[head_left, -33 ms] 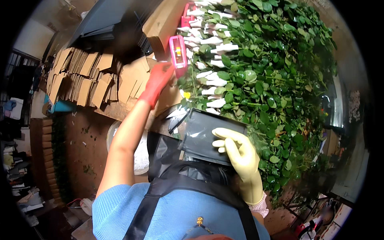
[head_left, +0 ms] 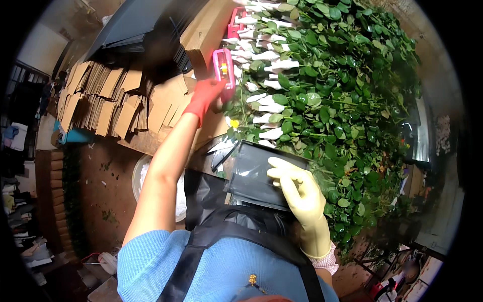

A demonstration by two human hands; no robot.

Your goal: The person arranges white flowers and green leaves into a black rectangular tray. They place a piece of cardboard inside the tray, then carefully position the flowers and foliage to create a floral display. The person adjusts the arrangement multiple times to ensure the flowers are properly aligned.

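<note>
Fingers of red-gloved left hand (head_left: 205, 95) meet near left edge of pink box (head_left: 229, 94); clamped or merely touching, cannot tell. Pink box lies ahead of those fingertips, long axis running near to far. Yellow-gloved right hand (head_left: 304, 199), well farther off, nearer and right of pink box, fingers loosely bent, slightly apart, over dark tray (head_left: 251, 173). Leafy stems (head_left: 352, 100) right of pink box; cardboard stacks (head_left: 105, 116) left.
</note>
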